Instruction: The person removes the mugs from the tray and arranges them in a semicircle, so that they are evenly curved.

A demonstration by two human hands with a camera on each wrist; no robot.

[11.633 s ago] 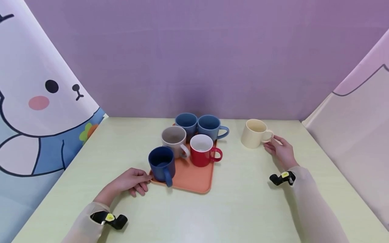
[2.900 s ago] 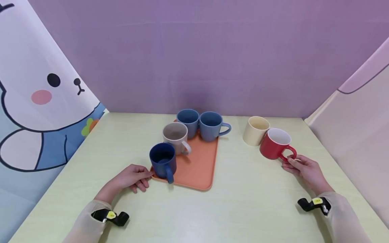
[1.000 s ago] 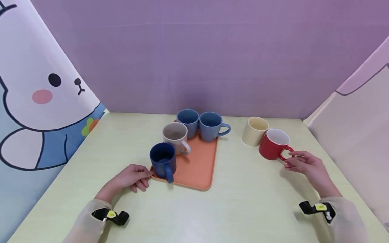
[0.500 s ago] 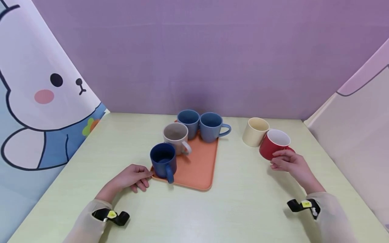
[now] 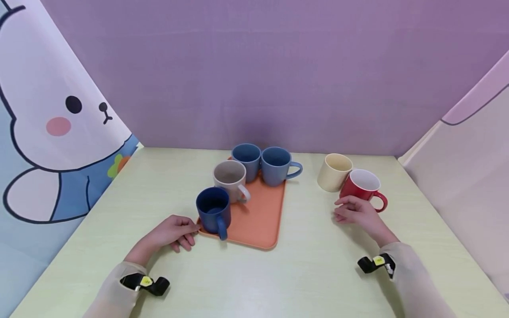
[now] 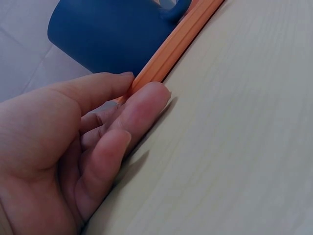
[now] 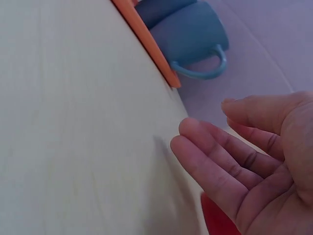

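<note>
My left hand pinches the near left corner of the orange tray between thumb and fingers, as the left wrist view confirms. Just beside those fingers, the dark blue mug stands on the tray. Behind it are a grey-beige mug and two blue-grey mugs, all upright. My right hand hovers above the table, holding nothing, its fingers loosely bent and apart from the thumb. It partly covers the red mug, whose handle points right.
A cream mug stands beside the red one on the pale table. The right front part of the tray shows bare. A purple backdrop rises behind the table's far edge.
My right hand has let go of the red mug's handle and moved left across its front. Earlier, the red mug went from the tray to beside the cream mug. My left hand stays put.
</note>
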